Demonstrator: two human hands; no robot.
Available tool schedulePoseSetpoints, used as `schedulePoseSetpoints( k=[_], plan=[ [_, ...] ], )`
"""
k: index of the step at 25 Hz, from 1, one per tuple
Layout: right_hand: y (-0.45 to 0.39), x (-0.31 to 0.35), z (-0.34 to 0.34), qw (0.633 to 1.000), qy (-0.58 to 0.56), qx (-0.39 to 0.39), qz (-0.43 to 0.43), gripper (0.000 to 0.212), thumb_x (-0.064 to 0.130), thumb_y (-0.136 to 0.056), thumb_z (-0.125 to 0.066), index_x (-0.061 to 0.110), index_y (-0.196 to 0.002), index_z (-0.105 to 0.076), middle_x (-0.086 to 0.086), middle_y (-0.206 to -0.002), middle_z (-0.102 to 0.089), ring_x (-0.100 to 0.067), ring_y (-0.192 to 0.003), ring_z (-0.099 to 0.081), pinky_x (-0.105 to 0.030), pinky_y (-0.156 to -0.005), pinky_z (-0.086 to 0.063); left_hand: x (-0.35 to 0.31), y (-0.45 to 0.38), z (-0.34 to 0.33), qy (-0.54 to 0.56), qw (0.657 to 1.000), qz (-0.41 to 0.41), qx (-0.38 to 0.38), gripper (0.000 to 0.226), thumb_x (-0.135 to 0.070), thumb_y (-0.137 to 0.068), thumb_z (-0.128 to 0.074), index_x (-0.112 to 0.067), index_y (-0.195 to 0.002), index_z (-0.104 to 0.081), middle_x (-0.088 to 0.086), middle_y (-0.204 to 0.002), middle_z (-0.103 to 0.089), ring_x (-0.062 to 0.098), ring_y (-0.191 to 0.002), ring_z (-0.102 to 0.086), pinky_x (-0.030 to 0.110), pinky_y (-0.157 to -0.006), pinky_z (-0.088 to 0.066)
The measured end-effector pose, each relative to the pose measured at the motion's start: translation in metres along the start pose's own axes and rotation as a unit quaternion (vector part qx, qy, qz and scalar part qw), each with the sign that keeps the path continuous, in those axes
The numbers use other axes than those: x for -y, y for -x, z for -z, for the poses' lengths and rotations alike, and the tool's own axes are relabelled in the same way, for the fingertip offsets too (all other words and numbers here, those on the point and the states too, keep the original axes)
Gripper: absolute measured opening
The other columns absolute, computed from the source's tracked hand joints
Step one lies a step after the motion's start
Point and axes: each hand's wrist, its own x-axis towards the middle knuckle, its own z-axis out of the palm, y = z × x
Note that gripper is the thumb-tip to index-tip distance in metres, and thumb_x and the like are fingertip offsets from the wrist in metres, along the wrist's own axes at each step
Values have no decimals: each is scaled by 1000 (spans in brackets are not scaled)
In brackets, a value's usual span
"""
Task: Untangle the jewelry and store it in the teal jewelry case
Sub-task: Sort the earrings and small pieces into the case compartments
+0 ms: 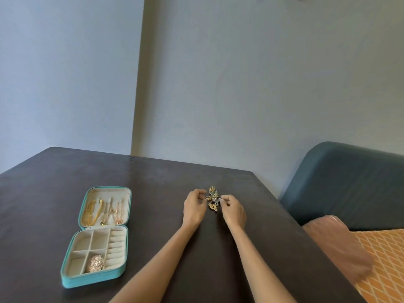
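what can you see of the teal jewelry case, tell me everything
The teal jewelry case lies fully open and flat on the dark table, left of both hands, untouched. It looks fabric-covered, with a cream lining. The far half holds several gold and rose chains hanging in a row. The near half has square compartments and ring rolls; one near compartment holds a round rose-gold filigree piece.
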Motion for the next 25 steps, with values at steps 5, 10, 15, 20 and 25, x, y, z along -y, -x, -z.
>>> schedulePoseSetpoints(
  k=[5,10,15,20,25],
  plan=[
    [-12,-11,0,998,11,47,45,21,16,-84,-57,31,-96,-67,2,-91,-66,-18,-91,-61,-24,-66,-39,6,-14,-10,3,999,-33,15,30,3,-86,-50,-10,-109,-63,2,-96,-57,9,-77,-52,19,-76,-43],
    [-15,-11,7,990,65,90,92,15,29,-83,-67,32,-97,-69,4,-88,-53,-15,-84,-58,-26,-67,-39,10,-14,-8,12,999,-36,17,32,7,-82,-47,-11,-102,-65,6,-99,-61,9,-81,-55,20,-74,-48],
    [-6,-9,4,990,93,44,98,10,37,-85,-65,30,-87,-71,7,-84,-53,-14,-83,-57,-25,-63,-36,11,-16,-10,10,999,-28,16,34,7,-81,-45,-12,-98,-67,4,-101,-63,10,-84,-57,29,-81,-51],
    [-12,-17,5,988,-131,66,58,10,27,-90,-60,24,-83,-66,4,-85,-58,-10,-73,-56,-25,-63,-45,14,-18,-12,24,999,-15,24,34,4,-84,-48,-12,-105,-69,1,-102,-65,11,-86,-60,23,-80,-51],
    [-7,-12,14,952,-272,137,33,13,20,-96,-53,14,-90,-63,2,-82,-70,-6,-65,-59,-20,-50,-37,13,-19,-11,57,995,-30,76,32,-1,-85,-56,-16,-112,-67,-3,-97,-69,6,-82,-61,7,-72,-46]
  ],
)
